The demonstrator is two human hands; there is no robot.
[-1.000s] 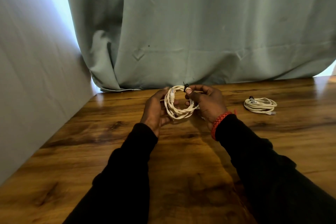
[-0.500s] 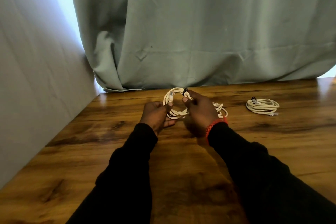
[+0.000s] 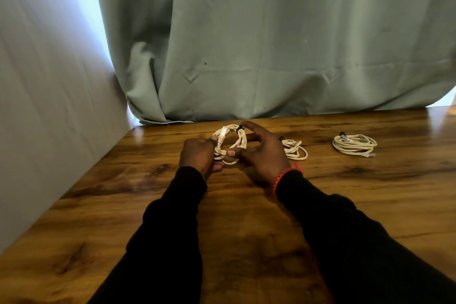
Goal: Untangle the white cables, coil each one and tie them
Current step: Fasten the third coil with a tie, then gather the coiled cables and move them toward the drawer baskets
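Now the left hand point(image 3: 197, 155) grips the near-left side of the coil point(image 3: 228, 144), fingers curled round its strands, and holds it up just above the tabletop point(image 3: 246, 217). Beside it the right hand point(image 3: 261, 153) spreads loosely at the coil's right side: thumb tip touching the lower strands, forefinger reaching toward the black tie point(image 3: 239, 128) at the top, nothing clearly pinched. A pale plug point(image 3: 222, 134) juts up at the upper left of the coil, close to the left fingers. Whether the tie is fully cinched cannot be told. Just right of the hands a second coil point(image 3: 294, 149) lies flat, partly hidden behind the right hand, and well apart to the right sits a third coil point(image 3: 354, 144), bound with a dark tie of its own. Behind them all hangs a grey-green curtain point(image 3: 271, 44). My guess at the risk: if the tie is loose and the left grip slackens, the loops could spring apart and the plug end slip free, so the coiling would need redoing; a careless set-down near the second coil might also snag the two together.
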